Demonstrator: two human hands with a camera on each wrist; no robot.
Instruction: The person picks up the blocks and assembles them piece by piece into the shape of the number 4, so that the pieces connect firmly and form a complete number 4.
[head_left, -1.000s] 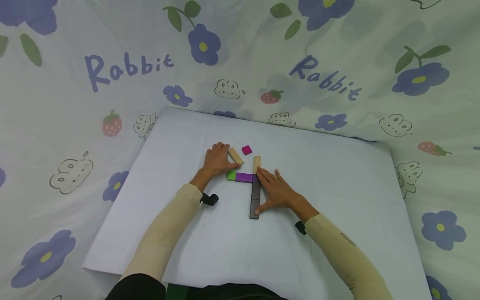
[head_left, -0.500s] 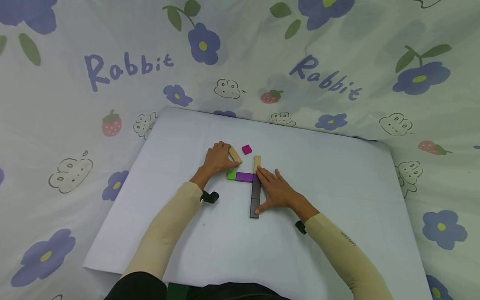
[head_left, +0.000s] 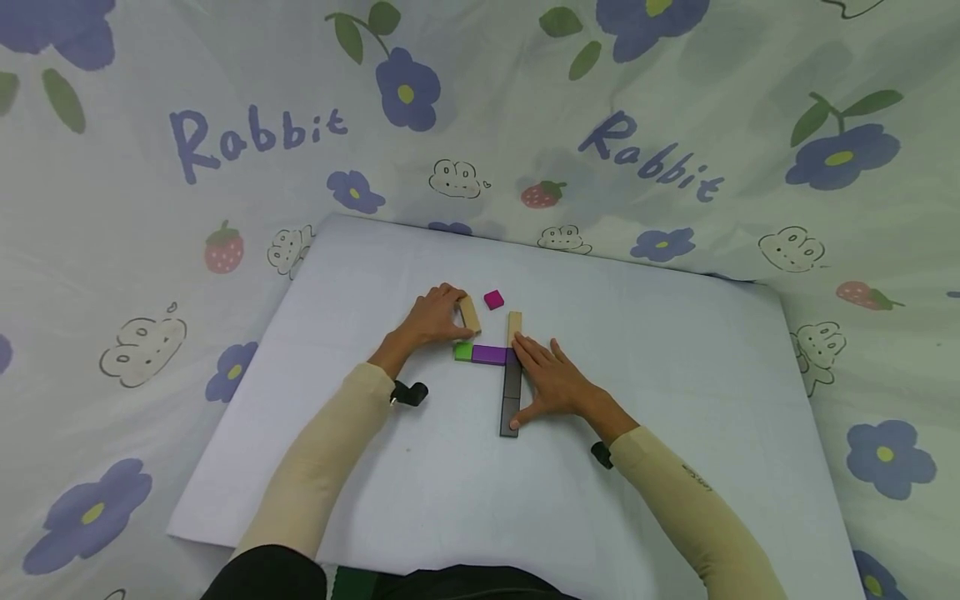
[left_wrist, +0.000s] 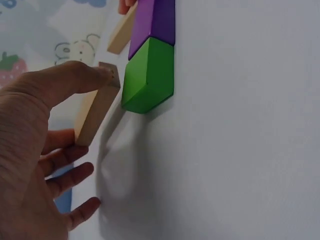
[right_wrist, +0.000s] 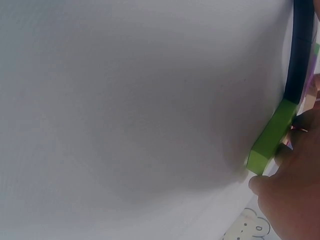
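My left hand pinches a light wooden block lengthwise between thumb and fingers. In the left wrist view the thumb lies on one end of this block, just beside a green block. The green block touches a purple block, which meets a row of dark grey blocks. Another light wooden block continues that row at its far end. My right hand rests along the row with fingers spread, thumb on the near grey block, fingertips by the wooden block.
A magenta block lies apart, beyond the held block. Everything sits on a white-covered table. A printed cloth hangs behind the table. In the right wrist view, one row block looks green.
The wooden block in my left hand has turned, its near end swinging left toward the green block. The left forearm has shifted slightly left; the right hand stays put.
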